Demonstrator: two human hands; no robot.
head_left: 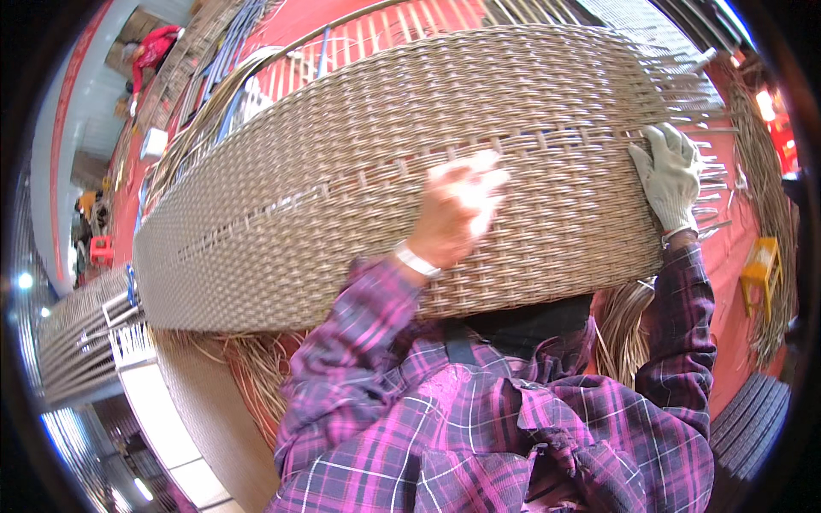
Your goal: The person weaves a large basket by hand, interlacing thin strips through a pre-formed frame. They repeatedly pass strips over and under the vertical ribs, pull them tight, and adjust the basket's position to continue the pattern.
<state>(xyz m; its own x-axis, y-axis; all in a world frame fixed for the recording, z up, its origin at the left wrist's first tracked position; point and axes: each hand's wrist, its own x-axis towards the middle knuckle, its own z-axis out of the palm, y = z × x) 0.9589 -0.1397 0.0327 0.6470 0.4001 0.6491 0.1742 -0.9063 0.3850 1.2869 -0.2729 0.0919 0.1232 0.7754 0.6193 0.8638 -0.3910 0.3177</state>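
A long woven wicker panel (pixel 342 128) in brownish-grey strands spreads before me, with a narrow open slit crossed by short upright strands along its length. Over the panel, just below this slit, is my bare left hand (pixel 462 201), a white band at its wrist. Motion smears its fingers, so I cannot make out whether they hold a strand. My right hand (pixel 670 175), in a pale knitted glove, rests on the panel's right end with its thumb and fingers apart. Loose strand ends (pixel 710 184) stick out beyond that end.
A yellow stool (pixel 761 269) stands at the right, beside a long bundle of strands (pixel 753 154). Ribbed dark pieces (pixel 753 423) lie at lower right. Loose strands (pixel 624 325) hang below the panel. Far left, a person in red (pixel 156 47) bends over; a red stool (pixel 101 250) stands nearer.
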